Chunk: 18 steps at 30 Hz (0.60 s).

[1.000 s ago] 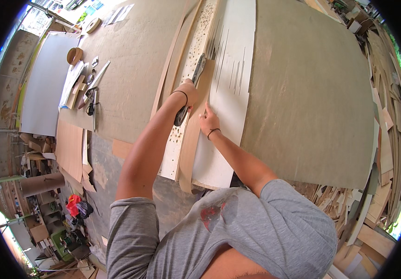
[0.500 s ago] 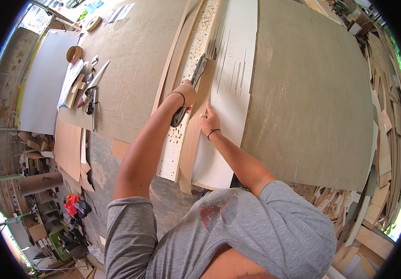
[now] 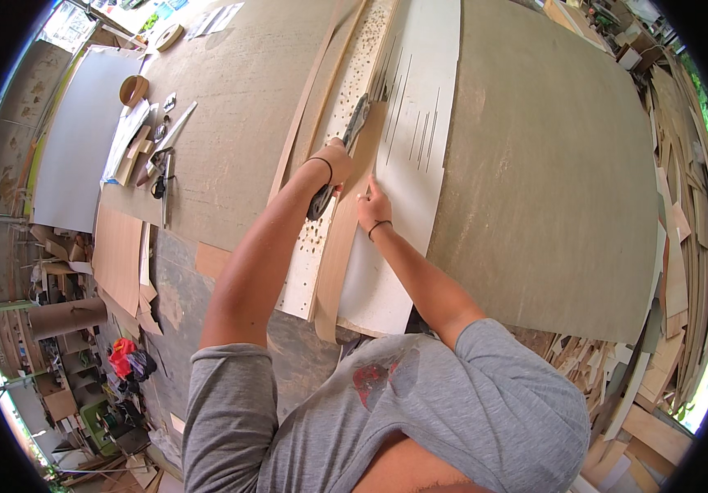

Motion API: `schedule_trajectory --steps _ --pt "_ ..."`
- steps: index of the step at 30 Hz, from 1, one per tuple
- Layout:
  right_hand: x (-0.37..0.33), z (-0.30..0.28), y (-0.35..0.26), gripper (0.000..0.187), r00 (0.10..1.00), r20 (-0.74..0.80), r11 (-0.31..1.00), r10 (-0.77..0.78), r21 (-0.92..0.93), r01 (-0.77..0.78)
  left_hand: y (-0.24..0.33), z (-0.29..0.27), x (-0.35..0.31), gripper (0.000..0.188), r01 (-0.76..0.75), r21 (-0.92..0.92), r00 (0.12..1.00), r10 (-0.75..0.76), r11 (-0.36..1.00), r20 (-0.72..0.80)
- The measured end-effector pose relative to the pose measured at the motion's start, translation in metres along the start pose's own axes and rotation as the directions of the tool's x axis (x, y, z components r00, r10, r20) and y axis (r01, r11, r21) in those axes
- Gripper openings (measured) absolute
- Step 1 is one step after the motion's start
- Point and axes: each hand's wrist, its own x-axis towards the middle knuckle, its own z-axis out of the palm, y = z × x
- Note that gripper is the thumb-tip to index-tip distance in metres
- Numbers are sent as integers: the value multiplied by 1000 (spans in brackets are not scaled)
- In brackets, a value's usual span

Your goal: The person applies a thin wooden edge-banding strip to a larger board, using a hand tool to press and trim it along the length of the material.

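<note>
My left hand [image 3: 333, 160] is closed around a long, narrow dark tool [image 3: 356, 121] whose exact kind I cannot make out. The tool slants over a white board dotted with brown spots [image 3: 360, 53], alongside a light wood strip [image 3: 339, 246]. My right hand [image 3: 374, 207] is at the strip's right edge, its index finger stretched forward along that edge and its thumb apart; nothing shows in its grasp. Beneath it lies a white sheet with dark slits [image 3: 411, 177]. Part of the tool is hidden behind my left hand and wrist.
A large grey-brown panel [image 3: 535, 181] lies on the right. At the left are scissors [image 3: 160, 187], small wood pieces and a tape roll [image 3: 133, 90]. Stacked wooden boards [image 3: 682, 214] line the far right; a thin brown sheet [image 3: 118, 255] lies at lower left.
My right hand has shifted slightly forward, and its index finger now stretches along the strip's edge. My left hand keeps the dark tool in nearly the same place.
</note>
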Motion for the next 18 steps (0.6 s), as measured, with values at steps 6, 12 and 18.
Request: schedule_trajectory --steps 6,12,18 --pt "16 -7 5 56 998 -36 999 -43 3 43 47 -29 -41 23 215 -315 967 -247 924 -65" --pt "-49 5 7 65 998 31 999 -50 1 50 20 -18 -22 22 140 -238 990 -141 961 14" --pt "-56 10 11 67 996 -13 996 -88 -25 88 11 -6 -2 32 151 -377 988 -152 914 27"
